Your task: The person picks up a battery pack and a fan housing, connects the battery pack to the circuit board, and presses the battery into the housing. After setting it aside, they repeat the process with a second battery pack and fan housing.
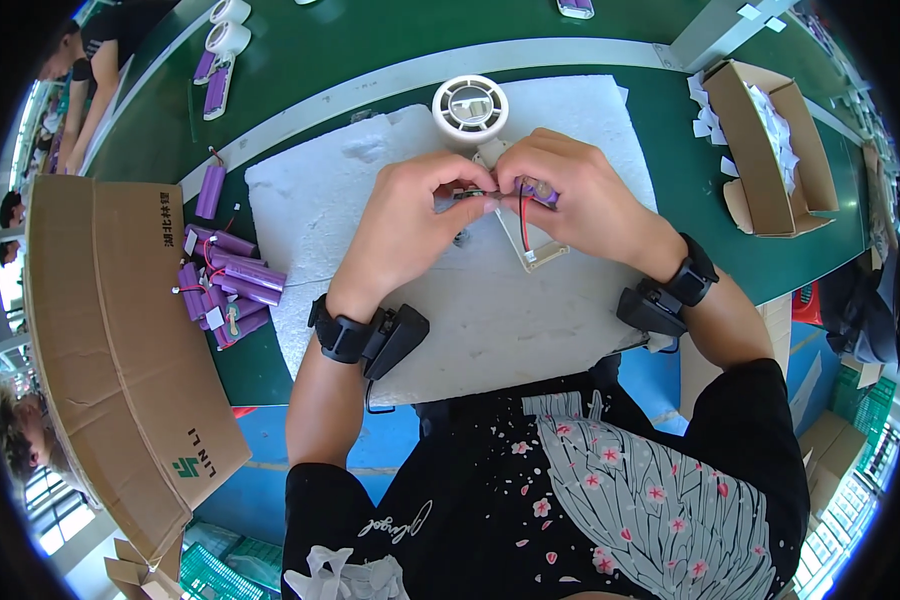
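Observation:
A white handheld fan (470, 84) lies on the pale foam mat, its round head pointing away from me. Its open handle casing (547, 256) stretches toward me beneath my hands. My right hand (580, 195) is closed round a purple battery (538, 190). Red and black wires (525, 225) hang from there to a small white plug over the casing. My left hand (410, 220) pinches a small dark piece at the battery's left; the fingers hide most of it. Both hands' fingertips almost meet just below the fan head.
Several purple batteries (245, 275) are heaped left of the foam mat (450, 330), beside a large cardboard box (120, 330). An open carton (770, 150) of white paper pieces stands at the right. More fans (228, 40) lie far left on the green table. Another person's arm (100, 80) shows beyond.

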`<state>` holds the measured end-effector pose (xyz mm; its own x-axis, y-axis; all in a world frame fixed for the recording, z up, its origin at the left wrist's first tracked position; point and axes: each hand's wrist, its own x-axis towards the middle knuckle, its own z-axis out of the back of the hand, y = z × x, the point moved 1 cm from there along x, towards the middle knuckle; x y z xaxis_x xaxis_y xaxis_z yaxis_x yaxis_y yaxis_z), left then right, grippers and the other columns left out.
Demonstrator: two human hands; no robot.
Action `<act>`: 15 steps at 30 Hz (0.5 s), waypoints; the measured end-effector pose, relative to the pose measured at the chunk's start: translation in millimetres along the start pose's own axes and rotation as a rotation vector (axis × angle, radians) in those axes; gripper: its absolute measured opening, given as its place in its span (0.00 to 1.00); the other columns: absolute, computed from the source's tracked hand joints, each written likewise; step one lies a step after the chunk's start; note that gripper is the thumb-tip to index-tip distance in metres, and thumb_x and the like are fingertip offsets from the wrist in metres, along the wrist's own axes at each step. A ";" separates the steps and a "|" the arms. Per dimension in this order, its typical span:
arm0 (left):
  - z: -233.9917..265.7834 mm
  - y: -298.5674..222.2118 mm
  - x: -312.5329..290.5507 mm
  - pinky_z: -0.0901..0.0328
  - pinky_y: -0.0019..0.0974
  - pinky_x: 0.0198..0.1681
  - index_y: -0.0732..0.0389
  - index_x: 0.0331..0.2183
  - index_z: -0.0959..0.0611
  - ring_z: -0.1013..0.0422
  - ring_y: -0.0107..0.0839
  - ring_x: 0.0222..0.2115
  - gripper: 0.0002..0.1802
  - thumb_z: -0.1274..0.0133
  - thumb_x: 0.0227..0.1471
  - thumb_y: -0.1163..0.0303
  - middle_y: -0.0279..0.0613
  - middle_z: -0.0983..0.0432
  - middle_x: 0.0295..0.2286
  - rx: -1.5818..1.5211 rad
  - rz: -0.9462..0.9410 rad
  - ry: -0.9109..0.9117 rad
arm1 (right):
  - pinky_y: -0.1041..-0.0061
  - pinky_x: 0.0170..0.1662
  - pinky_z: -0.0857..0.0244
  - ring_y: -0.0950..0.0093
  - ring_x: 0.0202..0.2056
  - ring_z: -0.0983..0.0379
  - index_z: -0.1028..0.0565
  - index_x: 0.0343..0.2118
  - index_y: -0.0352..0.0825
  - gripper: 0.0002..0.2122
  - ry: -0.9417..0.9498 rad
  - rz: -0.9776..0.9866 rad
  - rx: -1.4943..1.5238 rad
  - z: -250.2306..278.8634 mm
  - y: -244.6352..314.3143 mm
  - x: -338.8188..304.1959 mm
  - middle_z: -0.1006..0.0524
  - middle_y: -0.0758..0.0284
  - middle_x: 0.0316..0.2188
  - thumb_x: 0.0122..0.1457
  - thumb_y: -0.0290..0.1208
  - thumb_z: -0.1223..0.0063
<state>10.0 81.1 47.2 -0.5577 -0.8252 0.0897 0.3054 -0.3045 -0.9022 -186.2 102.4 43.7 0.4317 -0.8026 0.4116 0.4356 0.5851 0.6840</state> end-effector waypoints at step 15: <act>13.3 -0.5 -4.0 0.31 0.27 0.39 0.66 0.38 0.22 0.27 0.23 0.31 0.12 0.44 0.48 0.82 0.37 0.22 0.33 -0.168 0.259 0.116 | 0.73 0.32 0.33 0.70 0.30 0.29 0.26 0.31 0.37 0.11 0.022 -0.037 -0.066 -7.9 4.7 -1.1 0.24 0.69 0.24 0.45 0.20 0.36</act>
<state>22.3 78.3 52.8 -0.5651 -0.8024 -0.1919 0.3224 -0.0006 -0.9466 -178.4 106.9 41.6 0.4317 -0.8214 0.3729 0.5021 0.5622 0.6571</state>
